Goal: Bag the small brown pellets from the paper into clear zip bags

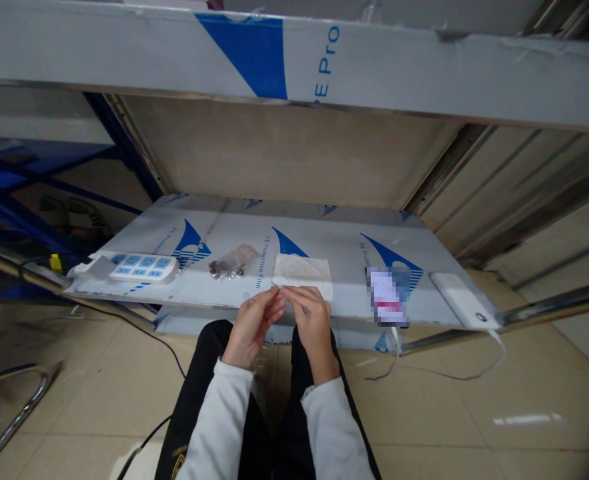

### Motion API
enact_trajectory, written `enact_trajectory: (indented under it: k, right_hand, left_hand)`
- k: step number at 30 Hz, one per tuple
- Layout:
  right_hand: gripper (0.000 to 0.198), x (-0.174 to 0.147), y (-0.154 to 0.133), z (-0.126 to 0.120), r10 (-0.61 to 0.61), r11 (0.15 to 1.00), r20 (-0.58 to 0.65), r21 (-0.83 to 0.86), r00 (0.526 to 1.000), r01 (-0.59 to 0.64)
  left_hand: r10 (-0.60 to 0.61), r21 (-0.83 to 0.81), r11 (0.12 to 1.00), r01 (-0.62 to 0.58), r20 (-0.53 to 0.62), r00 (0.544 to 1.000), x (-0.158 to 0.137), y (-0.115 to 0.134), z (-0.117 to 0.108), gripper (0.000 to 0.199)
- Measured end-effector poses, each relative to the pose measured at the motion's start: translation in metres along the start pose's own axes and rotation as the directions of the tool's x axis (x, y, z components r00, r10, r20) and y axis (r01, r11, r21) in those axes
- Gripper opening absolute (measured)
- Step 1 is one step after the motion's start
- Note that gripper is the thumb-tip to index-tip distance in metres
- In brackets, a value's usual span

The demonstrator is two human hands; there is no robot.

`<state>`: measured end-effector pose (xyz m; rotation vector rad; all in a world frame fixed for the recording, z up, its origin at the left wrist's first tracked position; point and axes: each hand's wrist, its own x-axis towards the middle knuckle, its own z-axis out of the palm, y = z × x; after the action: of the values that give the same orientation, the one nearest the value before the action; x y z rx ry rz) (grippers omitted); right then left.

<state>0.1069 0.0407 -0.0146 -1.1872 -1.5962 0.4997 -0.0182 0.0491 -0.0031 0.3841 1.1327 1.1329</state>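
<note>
My left hand and my right hand meet at the fingertips above the front edge of the shelf. The fingers of both are closed in a pinch. Whatever lies between them is too small to make out. Just beyond the fingertips, a thin white sheet, paper or cloth, lies flat on the shelf; its front edge is partly covered by my hands. To the left of it rests a clear plastic bag with small brown pieces inside.
A white device with blue squares lies at the left. On the right are a phone and a white power bank, with a white cable hanging below. A film-covered upper shelf edge spans overhead.
</note>
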Motion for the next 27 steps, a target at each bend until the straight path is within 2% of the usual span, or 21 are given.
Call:
enact_trajectory:
  k: [3, 6, 9, 11, 12, 13, 14, 16, 17, 19, 22, 25, 27]
  right_hand:
    - [0.024, -0.002, -0.001, 0.0, 0.056, 0.997, 0.079, 0.05, 0.995, -0.061]
    - [0.023, -0.004, 0.0, 0.001, 0.177, 0.971, 0.147, 0.138, 0.973, -0.198]
    - [0.025, -0.004, 0.006, 0.001, 0.319, 0.921, 0.115, 0.198, 0.941, -0.336]
    - [0.022, -0.005, 0.011, 0.0, 0.36, 0.898, 0.128, 0.22, 0.924, -0.381]
    - [0.019, -0.006, 0.012, -0.001, 0.361, 0.899, 0.141, 0.208, 0.922, -0.384]
    - [0.016, -0.007, 0.013, -0.001, 0.355, 0.911, 0.143, 0.17, 0.924, -0.376]
    - [0.014, -0.008, 0.013, -0.001, 0.349, 0.926, 0.128, 0.108, 0.928, -0.363]
    - [0.012, -0.01, 0.011, -0.001, 0.342, 0.939, 0.05, -0.053, 0.938, -0.34]
    - [0.011, -0.011, 0.01, -0.001, 0.341, 0.932, -0.006, -0.13, 0.94, -0.338]
    - [0.011, -0.011, 0.008, -0.003, 0.34, 0.907, -0.1, -0.227, 0.935, -0.354]
    - [0.009, -0.009, 0.008, -0.009, 0.31, 0.909, -0.124, -0.253, 0.943, -0.332]
    - [0.006, -0.004, 0.006, -0.014, 0.223, 0.964, -0.058, -0.134, 0.973, -0.228]
    - [0.02, -0.002, 0.002, -0.015, 0.185, 0.981, 0.01, 0.057, 0.983, -0.185]
  left_hand:
    - [0.126, 0.132, 0.983, -0.127, 0.018, 0.992, 0.005, -0.007, -0.005, 0.028]
    - [0.262, 0.251, 0.931, -0.265, 0.046, 0.964, 0.01, -0.011, -0.007, 0.031]
    - [0.289, 0.313, 0.9, -0.304, 0.095, 0.953, 0.012, -0.012, -0.007, 0.03]
    - [0.306, 0.402, 0.851, -0.339, 0.146, 0.941, 0.009, -0.012, -0.006, 0.026]
    - [0.331, 0.496, 0.786, -0.369, 0.165, 0.929, 0.007, -0.012, -0.006, 0.023]
    - [0.371, 0.614, 0.682, -0.397, 0.178, 0.912, 0.004, -0.013, -0.005, 0.02]
    - [0.418, 0.738, 0.538, -0.407, 0.186, 0.889, 0.001, -0.014, -0.004, 0.018]
    - [0.51, 0.913, 0.226, -0.339, 0.186, 0.84, -0.005, -0.015, -0.001, 0.017]
    - [0.543, 0.951, 0.124, -0.285, 0.175, 0.822, -0.008, -0.015, -0.001, 0.016]
    - [0.573, 0.975, 0.026, -0.221, 0.167, 0.803, -0.013, -0.013, 0.0, 0.016]
    - [0.572, 0.959, 0.03, -0.282, 0.215, 0.791, -0.017, -0.005, 0.003, 0.014]
    - [0.546, 0.91, 0.148, -0.388, 0.253, 0.799, -0.019, 0.002, 0.007, 0.009]
    - [0.508, 0.866, 0.249, -0.434, 0.265, 0.819, -0.02, 0.004, 0.01, 0.01]
